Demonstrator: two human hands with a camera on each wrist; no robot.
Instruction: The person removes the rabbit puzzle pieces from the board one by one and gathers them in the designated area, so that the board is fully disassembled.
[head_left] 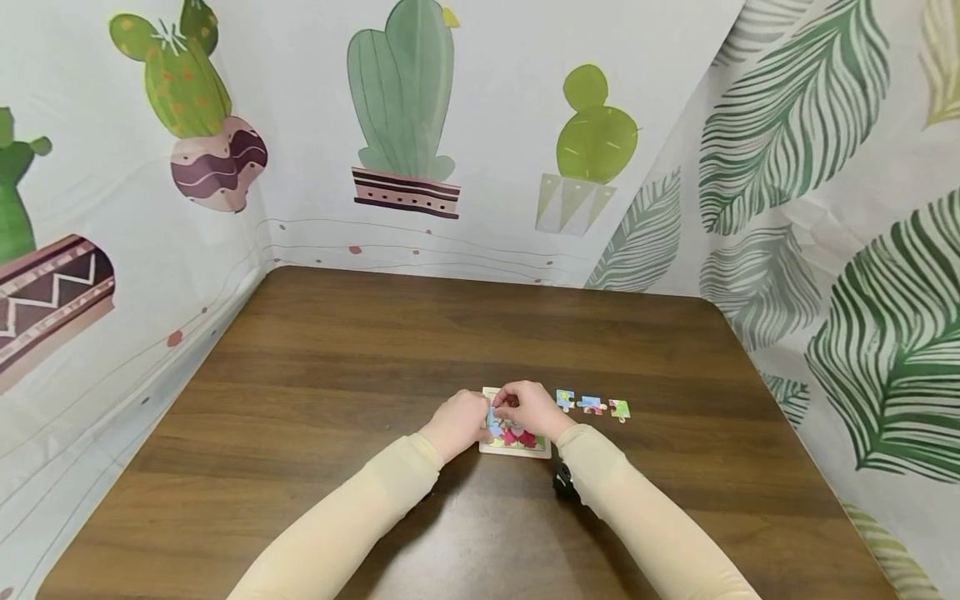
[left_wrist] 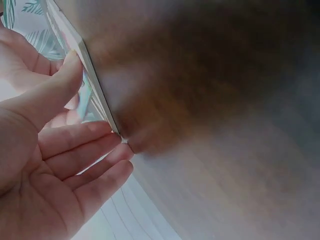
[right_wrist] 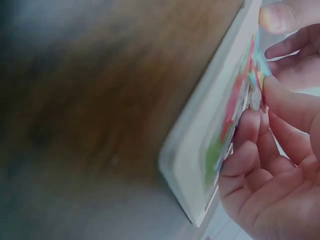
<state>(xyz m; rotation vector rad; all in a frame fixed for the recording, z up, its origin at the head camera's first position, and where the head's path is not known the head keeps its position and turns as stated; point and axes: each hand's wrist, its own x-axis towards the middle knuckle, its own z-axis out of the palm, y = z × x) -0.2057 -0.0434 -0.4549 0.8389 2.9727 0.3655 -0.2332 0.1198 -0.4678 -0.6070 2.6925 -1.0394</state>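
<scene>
A small jigsaw puzzle board (head_left: 514,452) with a pale raised frame lies on the table, its colourful picture partly covered by both hands. My left hand (head_left: 459,423) holds the board along its left side, thumb (left_wrist: 72,62) on the frame and fingertips at the edge further along. Over the board, my right hand (head_left: 531,406) pinches a puzzle piece (right_wrist: 257,85) between thumb and index finger. That piece is tilted, close over the picture. The other right fingers curl near the board's surface.
Right of the board lie three loose puzzle pieces: a blue one (head_left: 566,400), a blue and pink one (head_left: 592,405) and a green and pink one (head_left: 619,408). A small black object (head_left: 562,481) shows by the right wrist. Printed cloth (head_left: 495,125) surrounds the brown table (head_left: 360,333).
</scene>
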